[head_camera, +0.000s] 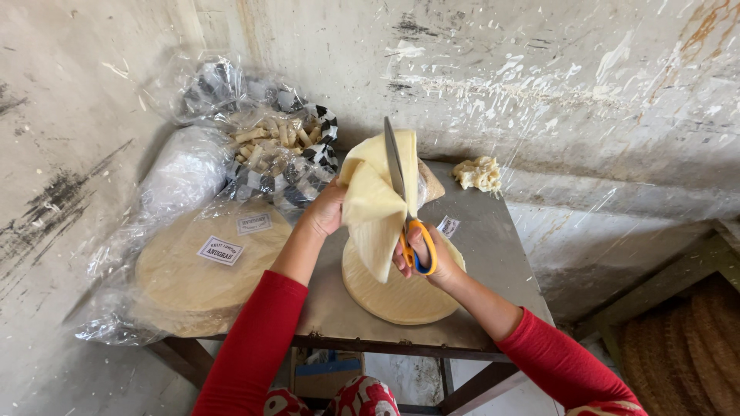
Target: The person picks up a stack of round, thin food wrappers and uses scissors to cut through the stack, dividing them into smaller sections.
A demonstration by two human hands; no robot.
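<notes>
**A:** From the head camera, what does each hand have?

**B:** The left hand (327,209) is closed on the folded pale dough sheet (375,208), pinching its left edge and holding it up above the metal table (493,254). The right hand (428,258) has its fingers curled through the orange handles of the scissors (401,202), so it is closed on them.

**A:** How do the blades lie against the sheet?

**B:** The blades point up and away from the person, nearly upright, running along the sheet's long fold. The sheet sits just left of the blades and touches them; the handles hang below its lower corner. The right hand is under the sheet, the left beside it, so both are at the sheet. I cannot tell how far apart the blades are.

**A:** What lies below?

**B:** A stack of round wrappers (401,293) on the table, directly under the hands, not touching the lifted sheet as far as I can see.

**A:** And containers?

**B:** At the back left, a checked bag lined with clear plastic (308,169) holds short cut strips (270,139). In front of it, a plastic-wrapped stack of rounds (200,270) carries white labels. A crumpled dough scrap (478,173) sits alone at the table's far edge.
</notes>
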